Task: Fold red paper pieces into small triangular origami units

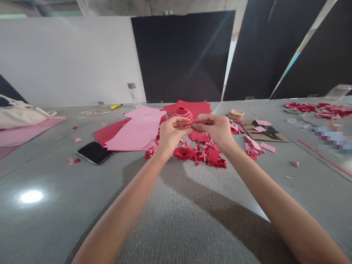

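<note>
We note both hands raised together over the middle of the tabletop (178, 220). The left hand (170, 134) is closed, thumb and fingers pinched on the lower left of a paper ball (183, 113). The right hand (216, 131) is likewise closed, its fingertips gripping the ball's lower right edge, where they meet those of the left hand. The ball is red and pink, built of small folded pieces, and sits just above and between the two sets of fingertips.

Directly beneath the hands lies a heap of folded paper pieces (205, 154) in red and pink, with a flat red rosette (183, 152) at its left side. Left of the left hand we record overlapping pink sheets (140, 130) lying on red ones. Further left and nearer the person lies a dark phone (95, 152), face up. Beyond the hands, red sheets (194, 106) lie flat behind the ball. Right of the right hand we find a piece of cardboard (265, 134) carrying pink scraps, and a spool of twine (236, 113) just beyond it. A clear bottle (134, 93) stands upright far beyond the left hand.
</note>
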`<action>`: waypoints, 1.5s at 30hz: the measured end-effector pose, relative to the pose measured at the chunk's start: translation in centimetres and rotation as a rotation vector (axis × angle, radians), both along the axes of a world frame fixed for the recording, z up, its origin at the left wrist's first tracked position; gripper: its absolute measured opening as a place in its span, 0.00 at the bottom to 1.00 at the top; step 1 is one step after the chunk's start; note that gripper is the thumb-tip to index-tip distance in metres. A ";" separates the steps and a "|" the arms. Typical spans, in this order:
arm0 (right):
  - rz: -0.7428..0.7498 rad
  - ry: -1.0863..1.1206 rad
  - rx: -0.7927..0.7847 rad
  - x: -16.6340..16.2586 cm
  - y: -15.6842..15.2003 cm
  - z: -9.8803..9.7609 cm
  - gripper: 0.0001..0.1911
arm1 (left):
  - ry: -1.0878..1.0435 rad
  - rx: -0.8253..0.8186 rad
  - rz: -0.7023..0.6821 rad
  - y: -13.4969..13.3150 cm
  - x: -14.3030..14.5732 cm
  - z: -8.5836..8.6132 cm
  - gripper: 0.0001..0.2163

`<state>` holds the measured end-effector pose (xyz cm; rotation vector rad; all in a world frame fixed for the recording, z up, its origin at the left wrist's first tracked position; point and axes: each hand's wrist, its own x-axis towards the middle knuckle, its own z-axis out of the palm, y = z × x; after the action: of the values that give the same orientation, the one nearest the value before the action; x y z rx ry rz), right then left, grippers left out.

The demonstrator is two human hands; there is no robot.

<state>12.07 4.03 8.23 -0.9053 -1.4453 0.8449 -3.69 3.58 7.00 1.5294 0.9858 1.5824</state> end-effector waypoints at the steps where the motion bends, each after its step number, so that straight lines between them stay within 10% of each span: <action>1: 0.006 0.019 0.007 0.0 -0.1 0.1 0.09 | 0.017 0.018 0.011 -0.1 0.0 0.1 0.11; 12: 0.048 0.207 -0.134 -0.1 -0.2 0.2 0.12 | 0.322 0.454 0.099 -0.2 -0.1 0.4 0.05; 21: 0.128 0.232 -0.163 -0.4 -0.2 0.2 0.13 | 0.380 0.493 0.209 -0.5 0.0 0.5 0.07; 45: 0.272 0.082 -0.082 0.4 0.8 -0.1 0.18 | -0.060 -0.028 0.019 -0.3 -0.2 1.0 0.05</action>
<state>12.51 4.87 8.17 -0.7348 -1.4902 1.1373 -3.93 3.30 7.96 1.4486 0.9881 1.6121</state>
